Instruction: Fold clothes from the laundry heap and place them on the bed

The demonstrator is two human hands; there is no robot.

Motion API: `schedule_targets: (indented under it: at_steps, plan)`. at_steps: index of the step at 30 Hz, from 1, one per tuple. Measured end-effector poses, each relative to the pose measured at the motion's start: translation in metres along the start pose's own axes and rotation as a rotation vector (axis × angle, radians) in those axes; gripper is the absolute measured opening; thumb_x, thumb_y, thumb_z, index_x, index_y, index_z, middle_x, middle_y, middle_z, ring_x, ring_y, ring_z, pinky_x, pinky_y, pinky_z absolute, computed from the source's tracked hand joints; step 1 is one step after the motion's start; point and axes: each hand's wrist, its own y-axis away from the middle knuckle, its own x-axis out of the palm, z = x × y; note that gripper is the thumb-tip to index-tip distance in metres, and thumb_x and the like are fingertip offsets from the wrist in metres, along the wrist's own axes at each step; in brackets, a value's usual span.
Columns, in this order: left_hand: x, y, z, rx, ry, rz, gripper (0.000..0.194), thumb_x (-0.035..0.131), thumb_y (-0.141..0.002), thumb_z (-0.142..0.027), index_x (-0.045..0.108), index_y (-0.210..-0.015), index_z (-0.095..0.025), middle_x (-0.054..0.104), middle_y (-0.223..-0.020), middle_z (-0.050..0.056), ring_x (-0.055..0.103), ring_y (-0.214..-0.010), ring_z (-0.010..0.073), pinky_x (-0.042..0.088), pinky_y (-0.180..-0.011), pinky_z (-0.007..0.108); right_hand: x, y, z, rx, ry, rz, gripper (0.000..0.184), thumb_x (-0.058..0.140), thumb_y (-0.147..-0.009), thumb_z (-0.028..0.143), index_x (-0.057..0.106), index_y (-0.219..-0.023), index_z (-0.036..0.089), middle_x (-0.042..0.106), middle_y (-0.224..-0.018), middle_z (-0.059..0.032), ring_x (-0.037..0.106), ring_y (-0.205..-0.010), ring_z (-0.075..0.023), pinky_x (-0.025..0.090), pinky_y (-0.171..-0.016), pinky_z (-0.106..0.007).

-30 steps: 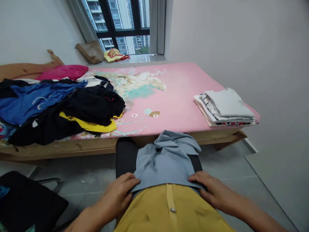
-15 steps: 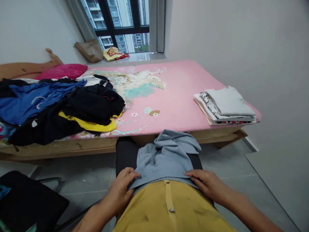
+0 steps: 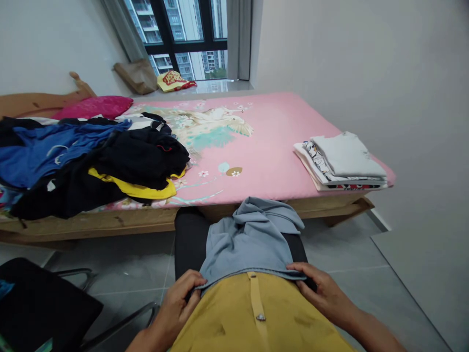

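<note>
A grey-blue garment (image 3: 249, 249) lies rumpled across my lap, its near hem stretched against my mustard shirt and its far part bunched at the bed's edge. My left hand (image 3: 182, 296) pinches the hem's left corner between thumb and fingers. At the opposite corner, my right hand (image 3: 324, 293) grips the hem the same way, thumb beneath and fingers on top. The folds hide what kind of garment it is.
Beyond my knees is a bed with a pink sheet (image 3: 271, 161). A heap of dark, blue and yellow clothes (image 3: 142, 156) covers its left side; a folded stack (image 3: 348, 159) lies at the right. A black chair (image 3: 44, 303) stands at lower left.
Both hands have shifted slightly toward my body and down at the hem's corners. The right hand has moved a little outward, and the hem is pulled straighter. The rest of the garment stays put.
</note>
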Motion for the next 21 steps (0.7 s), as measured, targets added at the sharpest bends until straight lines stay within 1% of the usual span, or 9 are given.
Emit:
schedule_targets:
  at_steps: [2, 4, 7, 10, 12, 15, 17, 19, 21]
  plan:
    - [-0.004, 0.002, -0.001, -0.002, 0.057, 0.085, 0.025, 0.045, -0.087, -0.034, 0.059, -0.102, -0.019, 0.060, -0.103, 0.011, 0.055, -0.100, 0.0213, 0.042, -0.090, 0.032, 0.004, -0.001, -0.003, -0.019, 0.006, -0.025, 0.033, 0.047, -0.085, 0.034, 0.058, -0.113, 0.021, 0.061, -0.113, -0.0098, 0.056, -0.106, -0.0235, 0.044, -0.093, -0.039]
    - [-0.006, 0.002, -0.002, -0.046, 0.097, 0.125, 0.030, 0.052, -0.083, -0.036, 0.059, -0.108, -0.021, 0.059, -0.110, 0.010, 0.054, -0.105, 0.0225, 0.041, -0.094, 0.033, 0.006, -0.002, -0.004, -0.024, -0.007, -0.025, 0.029, 0.048, -0.085, 0.035, 0.059, -0.108, 0.022, 0.063, -0.107, -0.0086, 0.058, -0.100, -0.0226, 0.046, -0.089, -0.037]
    - [-0.002, -0.003, 0.000, -0.130, 0.121, 0.066, 0.027, 0.050, -0.083, -0.038, 0.062, -0.099, -0.020, 0.061, -0.101, 0.009, 0.056, -0.097, 0.0215, 0.043, -0.089, 0.031, 0.002, -0.009, -0.004, -0.032, -0.046, -0.047, 0.023, 0.047, -0.085, 0.038, 0.061, -0.090, 0.022, 0.064, -0.093, -0.0065, 0.059, -0.090, -0.0204, 0.048, -0.082, -0.033]
    - [-0.006, -0.017, -0.002, -0.193, 0.125, -0.018, 0.026, 0.051, -0.082, -0.041, 0.062, -0.082, -0.018, 0.061, -0.084, 0.006, 0.056, -0.082, 0.0186, 0.045, -0.078, 0.028, -0.015, -0.023, 0.001, -0.044, -0.112, -0.155, 0.027, 0.050, -0.082, 0.044, 0.061, -0.087, 0.021, 0.064, -0.094, -0.0068, 0.058, -0.093, -0.0219, 0.047, -0.085, -0.034]
    - [-0.022, -0.030, -0.009, -0.254, 0.183, -0.080, 0.026, 0.057, -0.078, -0.043, 0.061, -0.076, -0.017, 0.059, -0.073, 0.002, 0.053, -0.072, 0.0156, 0.044, -0.069, 0.025, -0.033, -0.036, 0.013, -0.040, -0.178, -0.215, 0.030, 0.054, -0.078, 0.048, 0.060, -0.085, 0.020, 0.063, -0.083, -0.0048, 0.058, -0.081, -0.0204, 0.048, -0.076, -0.033]
    - [-0.059, -0.054, -0.032, -0.293, 0.472, -0.162, 0.035, 0.062, -0.071, -0.050, 0.062, -0.077, -0.016, 0.056, -0.063, -0.001, 0.047, -0.059, 0.0113, 0.040, -0.057, 0.021, -0.066, -0.057, 0.046, -0.025, -0.439, -0.264, 0.033, 0.056, -0.076, 0.052, 0.056, -0.078, 0.019, 0.054, -0.065, 0.0000, 0.049, -0.058, -0.0135, 0.043, -0.055, -0.025]
    - [-0.078, -0.071, -0.047, -0.303, 0.675, -0.182, 0.041, 0.063, -0.070, -0.053, 0.063, -0.083, -0.014, 0.060, -0.065, 0.000, 0.049, -0.058, 0.0112, 0.042, -0.057, 0.022, -0.081, -0.074, 0.068, -0.006, -0.656, -0.252, 0.033, 0.058, -0.075, 0.051, 0.056, -0.080, 0.018, 0.056, -0.067, -0.0002, 0.049, -0.057, -0.0124, 0.042, -0.054, -0.024]
    - [-0.085, -0.088, -0.054, -0.354, 0.790, -0.173, 0.040, 0.065, -0.071, -0.050, 0.064, -0.087, -0.013, 0.065, -0.071, 0.003, 0.055, -0.062, 0.0130, 0.045, -0.063, 0.024, -0.087, -0.092, 0.081, 0.031, -0.767, -0.215, 0.033, 0.063, -0.073, 0.049, 0.056, -0.082, 0.017, 0.060, -0.071, -0.0016, 0.053, -0.061, -0.0134, 0.045, -0.057, -0.024]
    - [-0.079, -0.103, -0.051, -0.447, 0.844, -0.154, 0.037, 0.068, -0.070, -0.045, 0.064, -0.086, -0.012, 0.068, -0.075, 0.006, 0.059, -0.066, 0.0149, 0.047, -0.069, 0.026, -0.084, -0.111, 0.081, 0.081, -0.786, -0.183, 0.036, 0.067, -0.070, 0.048, 0.057, -0.081, 0.016, 0.063, -0.072, -0.0027, 0.057, -0.064, -0.0154, 0.046, -0.061, -0.026]
